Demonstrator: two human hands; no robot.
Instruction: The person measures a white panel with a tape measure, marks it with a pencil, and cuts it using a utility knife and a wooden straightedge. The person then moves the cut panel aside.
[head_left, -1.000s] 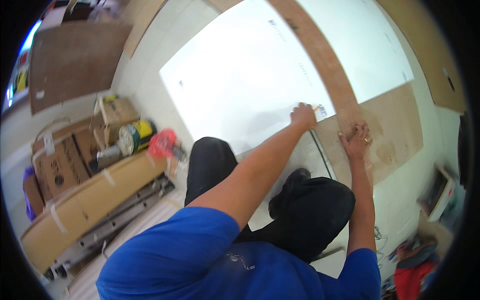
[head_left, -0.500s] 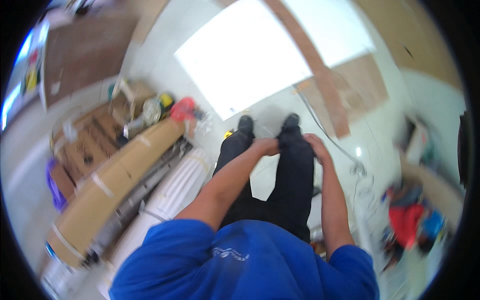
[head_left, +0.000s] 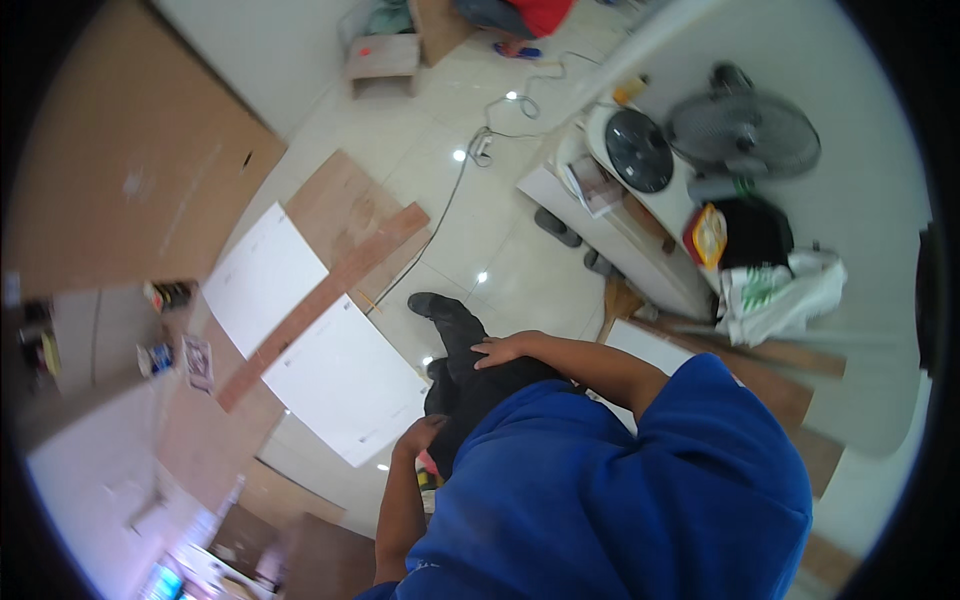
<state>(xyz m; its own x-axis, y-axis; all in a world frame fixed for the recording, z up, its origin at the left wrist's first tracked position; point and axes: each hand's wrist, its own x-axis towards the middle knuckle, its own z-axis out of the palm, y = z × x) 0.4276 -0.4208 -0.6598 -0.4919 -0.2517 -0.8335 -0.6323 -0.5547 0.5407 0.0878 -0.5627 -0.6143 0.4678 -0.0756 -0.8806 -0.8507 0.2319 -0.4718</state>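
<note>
My right hand (head_left: 500, 350) lies on the thigh of my dark trousers (head_left: 510, 385), open, with fingers apart and nothing in them. On the other leg rests my left hand (head_left: 422, 434); its fingers are mostly hidden against the cloth, so I cannot tell their pose. In front of my dark shoes, two white panels (head_left: 345, 380) lie flat on the floor. A long reddish-brown wooden strip (head_left: 330, 290) runs between them. Under its far end is a brown board (head_left: 335, 205).
A dark cable (head_left: 455, 195) snakes over the tiled floor. Right, a white cabinet (head_left: 625, 250) carries a fan (head_left: 745, 135) and bags (head_left: 780, 300). A big brown board (head_left: 130, 160) stands far left. Another person in red (head_left: 545, 14) is at the back, near a small wooden stool (head_left: 385, 58).
My view has swung round to the right; the cabinet and fan have come in, the long cardboard boxes have gone out. My hands have moved from low by the knees up to the thighs.
</note>
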